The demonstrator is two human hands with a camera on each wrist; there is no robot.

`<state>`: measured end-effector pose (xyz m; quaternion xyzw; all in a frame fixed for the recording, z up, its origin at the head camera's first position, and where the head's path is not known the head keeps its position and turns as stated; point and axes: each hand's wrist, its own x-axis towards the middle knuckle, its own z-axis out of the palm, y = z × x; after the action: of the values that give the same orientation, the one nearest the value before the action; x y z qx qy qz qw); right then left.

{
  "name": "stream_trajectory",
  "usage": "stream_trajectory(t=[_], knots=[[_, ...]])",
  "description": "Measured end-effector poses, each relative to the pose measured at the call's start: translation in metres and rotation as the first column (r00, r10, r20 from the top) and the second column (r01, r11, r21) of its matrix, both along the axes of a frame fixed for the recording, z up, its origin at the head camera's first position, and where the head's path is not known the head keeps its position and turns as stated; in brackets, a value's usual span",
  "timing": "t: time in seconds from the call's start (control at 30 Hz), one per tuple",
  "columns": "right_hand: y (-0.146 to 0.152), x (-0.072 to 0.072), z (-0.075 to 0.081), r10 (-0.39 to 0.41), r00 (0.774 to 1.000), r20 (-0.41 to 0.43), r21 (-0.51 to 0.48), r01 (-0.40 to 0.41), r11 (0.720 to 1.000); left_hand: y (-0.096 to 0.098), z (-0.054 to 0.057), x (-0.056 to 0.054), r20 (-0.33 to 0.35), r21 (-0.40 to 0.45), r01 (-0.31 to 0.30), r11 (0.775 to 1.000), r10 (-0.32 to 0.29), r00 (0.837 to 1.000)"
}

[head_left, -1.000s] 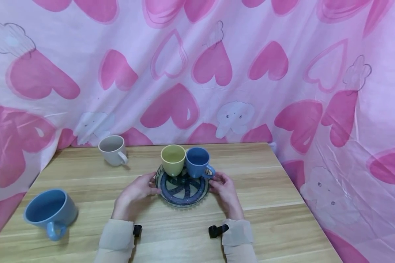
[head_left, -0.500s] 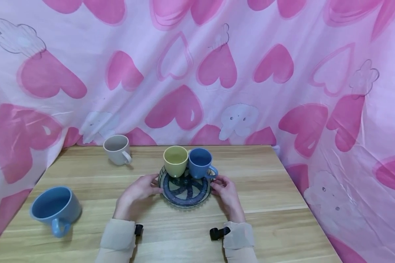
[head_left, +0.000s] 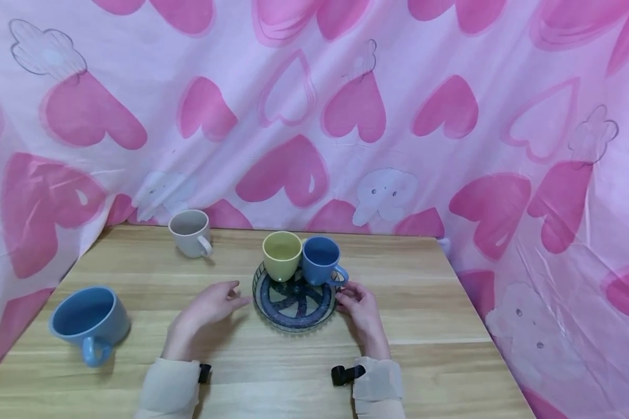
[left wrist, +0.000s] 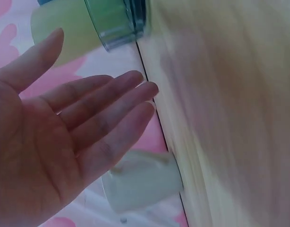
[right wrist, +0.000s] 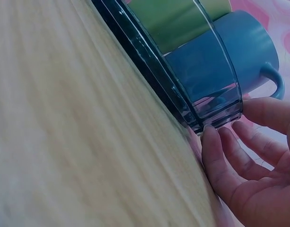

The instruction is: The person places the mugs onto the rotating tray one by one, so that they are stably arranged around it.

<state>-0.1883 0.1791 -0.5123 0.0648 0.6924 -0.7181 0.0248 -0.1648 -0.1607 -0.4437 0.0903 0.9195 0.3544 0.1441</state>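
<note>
A round glass tray (head_left: 294,316) with a dark blue swirl pattern and a clear low wall sits on the wooden table. Toward its back, a yellow-green cup (head_left: 282,259) and a blue mug (head_left: 321,260) stand upright side by side, the mug's handle pointing right. My right hand (head_left: 360,305) holds the tray's right edge, thumb at the clear rim and fingertips low near the base (right wrist: 198,124). My left hand (head_left: 209,308) is off the tray's left side, palm toward it, fingers relaxed and holding nothing, as the left wrist view also shows.
A pale grey mug (head_left: 190,234) stands at the back left of the wooden table (head_left: 272,378). Nearer, by the left edge, is a larger blue mug (head_left: 90,323) with its handle toward the front. A pink heart-print curtain (head_left: 293,169) hangs behind and right of the table.
My left hand has let go of the tray and moved away to the left. The right hand stays at the tray's right edge. The head view has shifted slightly.
</note>
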Motion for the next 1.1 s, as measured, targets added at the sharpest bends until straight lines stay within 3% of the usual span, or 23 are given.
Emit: stream_trajectory(t=[0.2, 0.43, 0.7, 0.9, 1.1], knots=[[0.001, 0.000, -0.004, -0.014, 1.000, -0.005, -0.021, 0.013, 1.000, -0.024, 0.007, 0.023, 0.019, -0.037, -0.024, 0.999, 0.024, 1.000], [0.003, -0.001, -0.003, -0.010, 1.000, 0.005, -0.008, 0.010, 1.000, -0.050, 0.009, 0.045, -0.047, -0.096, -0.093, 0.991, 0.088, 0.995], [0.002, 0.000, -0.001, -0.010, 1.000, 0.009, -0.011, 0.010, 1.000, -0.079, 0.010, 0.070, -0.020, -0.173, -0.220, 0.960, 0.220, 0.975], [0.002, -0.001, -0.002, -0.006, 1.000, 0.004, -0.015, 0.006, 1.000, -0.099, 0.006, 0.088, -0.071, -0.169, -0.253, 0.952, 0.245, 0.967], [0.003, 0.000, -0.002, 0.004, 1.000, 0.013, -0.027, -0.004, 1.000, -0.114, 0.004, 0.100, -0.028, -0.150, -0.282, 0.948, 0.281, 0.959]])
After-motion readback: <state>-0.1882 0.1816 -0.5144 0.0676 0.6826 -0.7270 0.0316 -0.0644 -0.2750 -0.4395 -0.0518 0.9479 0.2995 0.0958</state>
